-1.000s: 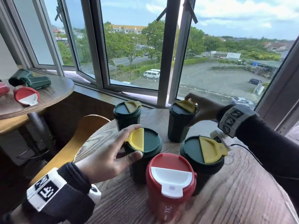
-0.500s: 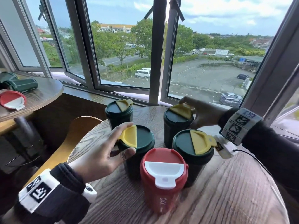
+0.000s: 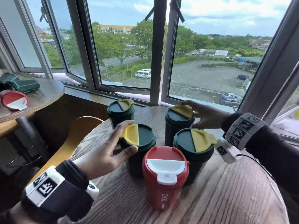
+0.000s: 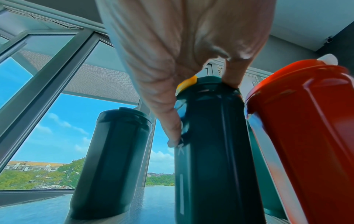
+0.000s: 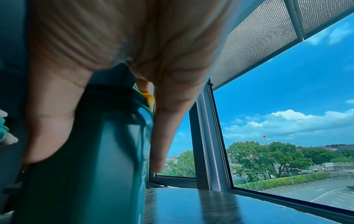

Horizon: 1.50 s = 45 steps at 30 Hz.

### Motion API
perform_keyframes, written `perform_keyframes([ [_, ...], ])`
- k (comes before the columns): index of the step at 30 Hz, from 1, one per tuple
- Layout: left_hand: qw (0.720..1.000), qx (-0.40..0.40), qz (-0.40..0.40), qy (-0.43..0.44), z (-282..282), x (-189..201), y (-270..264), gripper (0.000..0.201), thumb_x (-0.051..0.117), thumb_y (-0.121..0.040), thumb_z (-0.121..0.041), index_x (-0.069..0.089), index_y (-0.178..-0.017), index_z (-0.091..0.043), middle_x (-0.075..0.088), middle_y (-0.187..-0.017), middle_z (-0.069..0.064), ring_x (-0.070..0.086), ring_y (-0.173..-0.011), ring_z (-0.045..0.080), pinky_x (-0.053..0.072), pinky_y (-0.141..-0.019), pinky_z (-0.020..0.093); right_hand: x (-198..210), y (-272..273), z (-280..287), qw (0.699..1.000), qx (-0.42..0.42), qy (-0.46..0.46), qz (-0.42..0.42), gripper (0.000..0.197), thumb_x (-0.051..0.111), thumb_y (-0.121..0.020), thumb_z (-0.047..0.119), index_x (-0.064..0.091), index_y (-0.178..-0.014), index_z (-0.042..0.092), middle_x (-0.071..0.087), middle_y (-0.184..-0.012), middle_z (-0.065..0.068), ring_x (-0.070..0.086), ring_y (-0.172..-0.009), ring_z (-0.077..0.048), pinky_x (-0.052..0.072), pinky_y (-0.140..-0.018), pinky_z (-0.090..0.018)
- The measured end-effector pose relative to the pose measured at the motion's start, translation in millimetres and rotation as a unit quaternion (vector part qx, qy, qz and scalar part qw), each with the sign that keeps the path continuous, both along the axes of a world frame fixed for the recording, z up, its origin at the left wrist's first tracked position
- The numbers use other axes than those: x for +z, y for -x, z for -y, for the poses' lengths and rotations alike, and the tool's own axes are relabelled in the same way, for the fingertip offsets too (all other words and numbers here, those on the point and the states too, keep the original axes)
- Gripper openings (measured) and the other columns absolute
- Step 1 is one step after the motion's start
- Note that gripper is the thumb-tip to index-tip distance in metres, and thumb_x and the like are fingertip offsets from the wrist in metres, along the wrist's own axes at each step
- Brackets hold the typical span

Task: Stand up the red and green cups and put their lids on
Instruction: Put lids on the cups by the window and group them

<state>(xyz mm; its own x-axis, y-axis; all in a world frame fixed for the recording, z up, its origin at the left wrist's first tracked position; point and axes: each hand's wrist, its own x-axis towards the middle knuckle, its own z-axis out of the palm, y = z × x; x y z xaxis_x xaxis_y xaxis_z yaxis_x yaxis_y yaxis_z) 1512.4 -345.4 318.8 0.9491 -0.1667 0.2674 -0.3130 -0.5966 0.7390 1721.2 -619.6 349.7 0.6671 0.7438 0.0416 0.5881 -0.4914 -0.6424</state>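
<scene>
Both hands point(image 3: 103, 147) point(image 3: 205, 115) stay curled around green cups' point(image 3: 139, 152) lids point(image 3: 179, 113).

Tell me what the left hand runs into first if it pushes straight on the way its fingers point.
The left hand already touches the lidded green cup; beyond it, probably the back right green cup, though depth is unclear.

Bright window daylight, wide-angle edge distortion, blurred wrist views

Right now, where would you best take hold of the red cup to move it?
Grip the red cup round its body below the lid, coming from the near side: it stands upright, green cups crowd behind it, and the lid's flap could pop open.
</scene>
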Motion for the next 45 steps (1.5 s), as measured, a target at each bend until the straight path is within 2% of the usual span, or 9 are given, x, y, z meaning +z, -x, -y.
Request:
perform_keyframes([
  [3,1.0,0.004,-0.02,0.011,1.8,2.3,1.7,0.063,0.054,-0.084,-0.041,0.018,-0.136,-0.042,0.021,-0.136,-0.036,0.021,-0.119,-0.031,0.019,-0.092,-0.008,4.4,4.1,5.1,1.0,0.002,0.013,0.001,0.088,0.082,-0.065,0.02,0.033,-0.131,0.051,0.047,-0.138,0.001,0.059,-0.114,-0.021,0.05,-0.097,-0.043],
  [8,0.998,0.005,-0.06,0.026,0.5,8.3,4.0,0.071,0.056,-0.08,-0.04,0.015,-0.138,-0.044,0.029,-0.136,-0.028,0.035,-0.117,-0.024,0.033,-0.09,-0.003,18.3,20.8,14.0,0.997,0.011,-0.003,0.073,0.07,0.067,-0.081,-0.002,0.037,-0.128,0.039,0.045,-0.137,0.009,0.057,-0.107,0.005,0.046,-0.088,-0.006],
  [11,0.998,0.018,-0.059,0.01,-3.1,12.8,5.0,0.067,0.059,-0.077,-0.049,0.021,-0.133,-0.051,0.035,-0.127,-0.034,0.04,-0.112,-0.024,0.04,-0.09,0.003,25.7,42.2,14.9,0.994,-0.007,-0.034,0.1,0.041,0.061,-0.086,0.036,0.052,-0.126,0.032,0.049,-0.135,0.009,0.056,-0.115,0.0,0.046,-0.098,-0.018],
  [15,0.993,0.028,-0.025,-0.112,-9.1,18.8,3.0,0.072,0.047,-0.07,-0.075,0.02,-0.133,-0.055,0.034,-0.131,-0.036,0.033,-0.121,-0.02,0.031,-0.099,0.008,27.1,69.5,17.5,0.99,-0.001,-0.01,0.141,0.061,0.044,-0.074,0.077,0.058,-0.121,0.04,0.044,-0.14,0.02,0.044,-0.128,0.002,0.051,-0.097,-0.034],
  [20,0.99,0.025,-0.025,-0.133,-11.2,22.8,1.3,0.076,0.046,-0.066,-0.077,0.024,-0.134,-0.05,0.034,-0.124,-0.038,0.031,-0.11,-0.029,0.032,-0.093,0.003,18.8,95.8,16.8,0.986,0.018,0.029,0.165,0.061,0.041,-0.074,0.078,0.052,-0.126,0.047,0.036,-0.145,0.027,0.034,-0.133,0.009,0.042,-0.106,-0.037],
  [26,0.993,0.048,-0.067,-0.085,-20.0,54.9,-10.4,0.063,0.056,-0.071,-0.063,0.046,-0.127,-0.035,0.056,-0.121,-0.017,0.061,-0.103,0.003,0.054,-0.086,0.027,8.4,105.1,15.4,0.989,0.012,0.042,0.142,0.058,0.036,-0.077,0.076,0.044,-0.13,0.054,0.037,-0.14,0.035,0.033,-0.129,0.016,0.034,-0.111,-0.027],
  [29,0.982,0.095,-0.049,-0.155,-31.6,77.5,-29.1,0.041,0.058,-0.081,-0.048,0.053,-0.118,-0.032,0.059,-0.105,-0.02,0.061,-0.098,0.006,0.046,-0.075,0.021,5.8,106.9,14.1,0.99,0.0,0.034,0.134,0.056,0.037,-0.076,0.076,0.043,-0.129,0.057,0.039,-0.139,0.035,0.035,-0.128,0.016,0.035,-0.111,-0.026],
  [37,0.934,0.066,-0.157,-0.313,-58.4,79.0,-101.7,0.079,0.073,-0.063,-0.04,0.036,-0.133,-0.037,0.042,-0.142,0.0,0.042,-0.126,0.02,0.032,-0.109,0.037,3.1,110.2,12.5,0.994,-0.015,-0.001,0.107,0.061,0.037,-0.071,0.082,0.046,-0.125,0.057,0.044,-0.136,0.033,0.04,-0.126,0.013,0.037,-0.108,-0.023],
  [45,0.922,0.102,-0.083,-0.365,-54.9,61.9,-116.4,0.075,0.069,-0.069,-0.059,0.039,-0.132,-0.033,0.041,-0.131,0.008,0.043,-0.123,0.025,0.035,-0.107,0.039,2.1,114.4,10.4,0.993,-0.038,-0.015,0.109,0.046,0.048,-0.08,0.06,0.053,-0.124,0.049,0.047,-0.133,0.033,0.041,-0.123,0.016,0.034,-0.103,-0.008],
])
